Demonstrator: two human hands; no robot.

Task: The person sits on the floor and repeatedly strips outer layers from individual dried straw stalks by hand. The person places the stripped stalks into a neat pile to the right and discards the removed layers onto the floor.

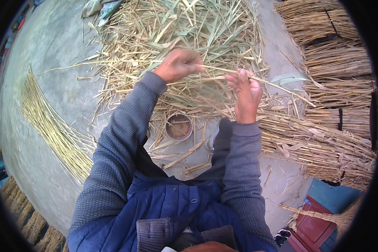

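Observation:
A long, thin dry reed stalk (pixel 222 69) runs sideways in front of me, its thin tip reaching far left and its thicker end pointing right. My left hand (pixel 180 65) is closed round its middle, knuckles up. Farther along, my right hand (pixel 245 90) grips the stalk between thumb and fingers. Beneath both hands spreads a heap of stripped leaves and husks (pixel 143 29), green and straw-coloured. A loose leaf (pixel 292 78) lies just right of the stalk.
A round metal tin (pixel 179 127) stands between my feet. To the left lies a pile of bare stalks (pixel 56 126). Unstripped stalks (pixel 319 140) lie at right, below tied reed bundles (pixel 340 59). A broom (pixel 319 215) and a red panel (pixel 313 227) are at lower right.

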